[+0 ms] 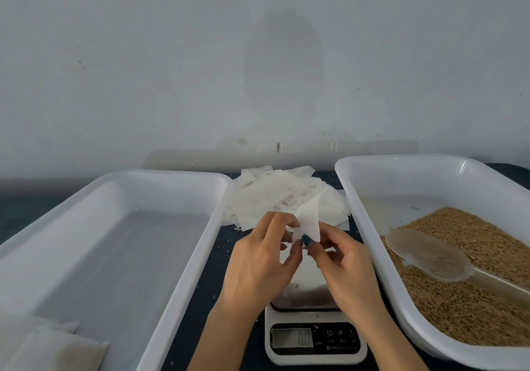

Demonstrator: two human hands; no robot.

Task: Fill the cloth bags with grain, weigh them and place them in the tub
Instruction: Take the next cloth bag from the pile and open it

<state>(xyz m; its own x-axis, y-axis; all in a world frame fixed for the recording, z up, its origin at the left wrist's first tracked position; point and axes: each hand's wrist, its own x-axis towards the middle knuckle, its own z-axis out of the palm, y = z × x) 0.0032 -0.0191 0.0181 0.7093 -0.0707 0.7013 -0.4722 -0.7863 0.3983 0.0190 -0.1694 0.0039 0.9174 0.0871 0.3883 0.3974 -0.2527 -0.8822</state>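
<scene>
Single view from a wide-angle camera worn on the head, facing forward and down across the table (212, 280); left hand (258, 259) and right hand (345, 267), reaching in from the bottom edge and pinching a cloth bag (309, 223), sit close at centre; scale (315, 350) directly below; left tub (160, 173) and right tub (401, 158) cropped by the side edges; wall (172, 55) fills the upper half.
</scene>
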